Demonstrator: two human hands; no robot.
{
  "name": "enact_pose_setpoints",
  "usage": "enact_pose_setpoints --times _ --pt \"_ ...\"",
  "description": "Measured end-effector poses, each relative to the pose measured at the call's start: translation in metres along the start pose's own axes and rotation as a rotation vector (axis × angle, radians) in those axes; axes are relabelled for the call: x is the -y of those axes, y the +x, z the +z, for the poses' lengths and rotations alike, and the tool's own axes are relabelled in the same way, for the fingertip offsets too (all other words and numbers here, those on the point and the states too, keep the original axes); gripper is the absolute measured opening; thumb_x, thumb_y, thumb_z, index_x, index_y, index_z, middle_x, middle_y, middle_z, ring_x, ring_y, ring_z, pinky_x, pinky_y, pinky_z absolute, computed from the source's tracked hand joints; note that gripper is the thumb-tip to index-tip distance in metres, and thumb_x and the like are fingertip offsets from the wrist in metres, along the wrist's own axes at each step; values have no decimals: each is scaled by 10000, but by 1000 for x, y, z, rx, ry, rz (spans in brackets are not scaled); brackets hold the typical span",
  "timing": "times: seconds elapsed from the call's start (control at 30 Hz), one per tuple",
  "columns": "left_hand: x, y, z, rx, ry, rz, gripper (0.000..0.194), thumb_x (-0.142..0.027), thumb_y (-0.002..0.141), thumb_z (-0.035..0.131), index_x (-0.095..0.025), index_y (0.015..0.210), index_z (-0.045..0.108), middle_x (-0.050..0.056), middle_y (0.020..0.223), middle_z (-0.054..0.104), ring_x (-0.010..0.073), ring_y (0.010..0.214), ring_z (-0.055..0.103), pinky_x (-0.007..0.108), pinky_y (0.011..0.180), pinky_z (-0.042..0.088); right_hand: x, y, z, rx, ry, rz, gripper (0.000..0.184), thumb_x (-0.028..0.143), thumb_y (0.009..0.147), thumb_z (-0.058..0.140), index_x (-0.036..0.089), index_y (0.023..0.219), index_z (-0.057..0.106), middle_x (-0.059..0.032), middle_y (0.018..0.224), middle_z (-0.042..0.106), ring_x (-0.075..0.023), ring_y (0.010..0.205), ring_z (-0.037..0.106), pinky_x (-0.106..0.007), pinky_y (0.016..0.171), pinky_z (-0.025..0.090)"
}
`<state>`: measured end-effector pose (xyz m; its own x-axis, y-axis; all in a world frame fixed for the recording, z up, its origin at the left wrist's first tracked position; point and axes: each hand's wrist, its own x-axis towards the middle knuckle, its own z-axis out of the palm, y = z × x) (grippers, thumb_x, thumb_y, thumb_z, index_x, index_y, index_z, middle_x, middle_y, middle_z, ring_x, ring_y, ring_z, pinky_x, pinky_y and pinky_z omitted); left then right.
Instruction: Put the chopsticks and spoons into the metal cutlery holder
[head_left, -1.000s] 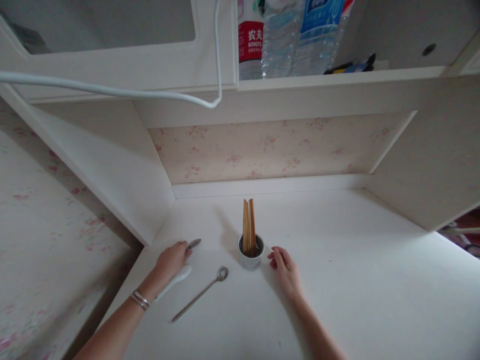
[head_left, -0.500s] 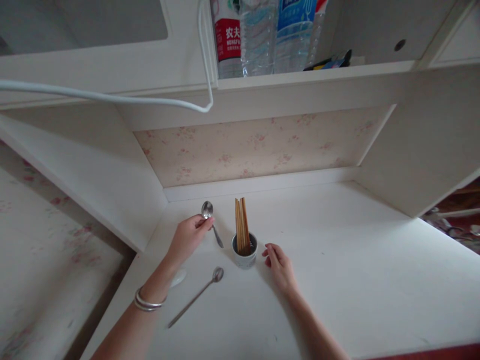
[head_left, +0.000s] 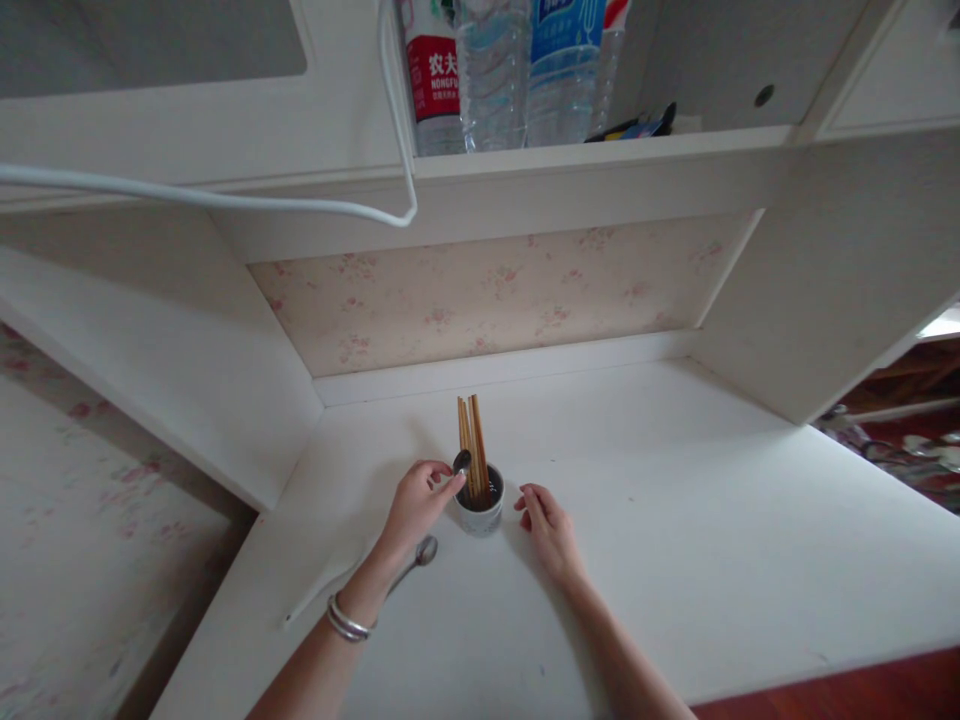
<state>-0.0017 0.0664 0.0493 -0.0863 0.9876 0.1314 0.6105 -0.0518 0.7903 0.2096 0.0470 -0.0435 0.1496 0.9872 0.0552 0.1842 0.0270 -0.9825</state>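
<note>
Metal spoon (head_left: 462, 461): was pinched by the left hand (head_left: 420, 500), right at the cup
Cup (head_left: 481, 521): sat between both hands, chopsticks (head_left: 474, 440) in it
Right hand (head_left: 547, 530): was kinda half-open, empty

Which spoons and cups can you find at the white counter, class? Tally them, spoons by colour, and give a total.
Silver: 2, the held spoon in the left hand and the lying spoon
White: 1, the white spoon, partly hidden by the arm
Cups: 1, the chopstick cup
Total: 4
</note>
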Motion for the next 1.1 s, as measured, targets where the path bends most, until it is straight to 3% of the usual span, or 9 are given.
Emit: enact_pose_setpoints --times 0.1,0.3,0.43,0.6,0.8,0.93,1.1 --pt "7 -9 -2 -29 -9 -40 405 -512 740 650 -155 930 653 41 847 628 165 719 563 293 695 452 -2 1 0 -2 -4 -2 425 560 905 414 195 957 625 -33 762 660 -159 590 572 -268 589 460" --pt "18 -46 -12 4 -51 -42 358 -514 842 538 -182 962 596 9 799 610 138 642 561 271 652 461 0 -1 0 -6 4 7 413 560 895 436 202 943 635 -43 773 672 -166 599 569 -277 593 461" --pt "37 -80 -22 64 130 30 262 -434 899 478 -200 934 592 28 855 631 148 661 576 289 677 474 0 -3 -1 -66 85 38 431 578 863 470 187 938 635 -40 730 658 -159 551 542 -271 535 440" --pt "72 -117 -34 57 411 93 168 -290 894 490 -210 975 614 64 970 645 226 906 626 356 819 489 -1 -20 -4 -74 128 96 405 573 853 500 193 922 622 -5 684 606 -135 506 480 -251 477 378" --pt "90 -130 -36 69 569 64 187 -238 921 440 -207 922 624 64 931 649 233 889 624 365 805 485 3 -42 -5 8 66 123 382 564 879 478 206 925 605 4 693 584 -141 556 484 -253 520 386" --pt "90 -128 -31 74 550 49 210 -162 916 411 -202 806 585 49 843 636 223 825 625 344 736 483 14 -58 6 137 -16 141 387 552 892 454 199 881 614 -3 675 586 -139 542 475 -251 503 368" --pt "81 -129 -28 2 371 111 181 -192 933 406 -209 838 559 44 817 631 207 789 637 326 709 499 46 -89 33 456 -41 173 355 502 901 477 191 892 648 -16 743 639 -117 539 505 -224 491 368"
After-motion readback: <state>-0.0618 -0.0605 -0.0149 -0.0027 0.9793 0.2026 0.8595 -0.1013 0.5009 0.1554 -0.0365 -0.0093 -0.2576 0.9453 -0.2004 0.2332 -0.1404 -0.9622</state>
